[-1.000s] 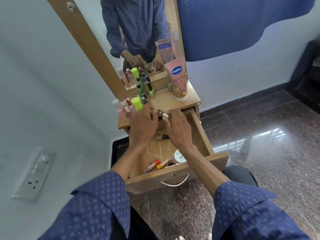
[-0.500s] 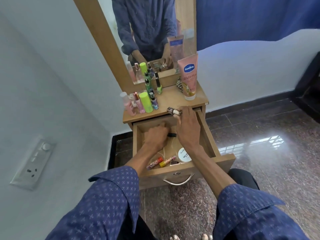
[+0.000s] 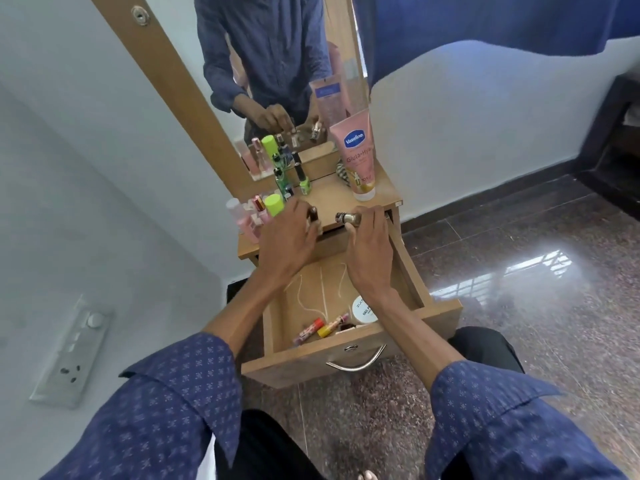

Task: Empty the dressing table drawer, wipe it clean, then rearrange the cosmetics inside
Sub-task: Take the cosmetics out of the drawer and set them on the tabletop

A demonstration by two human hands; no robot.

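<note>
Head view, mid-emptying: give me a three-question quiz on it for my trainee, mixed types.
1. True or false: the open drawer is already empty.
2. Multiple choice: where does the pink Vaseline tube stand? A) in the drawer B) upright on the right of the dressing table top C) on the floor.
3. Fill in: the left hand and the right hand each hold one small ____ above the table's front edge.

Key
1. False: two lip balm sticks and a white jar lie near its front.
2. B
3. bottle: a dark bottle in the left, a gold-toned bottle in the right.
</note>
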